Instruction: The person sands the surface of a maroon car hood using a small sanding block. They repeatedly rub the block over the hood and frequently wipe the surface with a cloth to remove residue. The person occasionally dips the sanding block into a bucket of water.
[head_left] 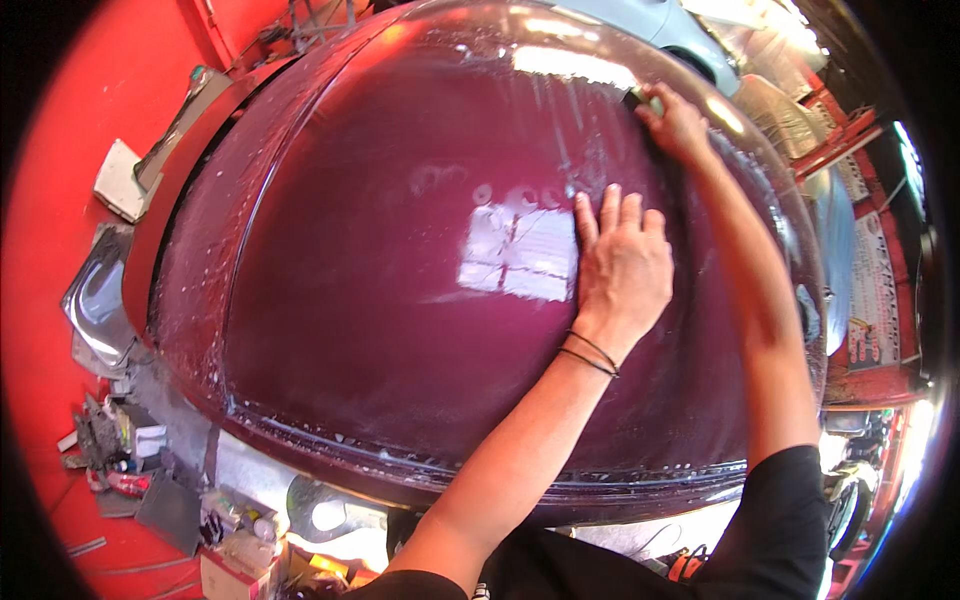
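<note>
The left hand (622,268) lies flat, fingers together, on the wet maroon car panel (380,300); the right hand (678,125) grips a small tool (645,98), mid-smoothing; steady strokes seem needed.

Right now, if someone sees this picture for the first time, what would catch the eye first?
The large, glossy maroon car panel fills the middle of the view, wet and speckled with droplets, with a bright window reflection near its centre. The left hand lies flat on it, two thin black bands at the wrist, while the right hand presses a small dark tool near the far upper edge. Around it lies a vivid red floor.
</note>
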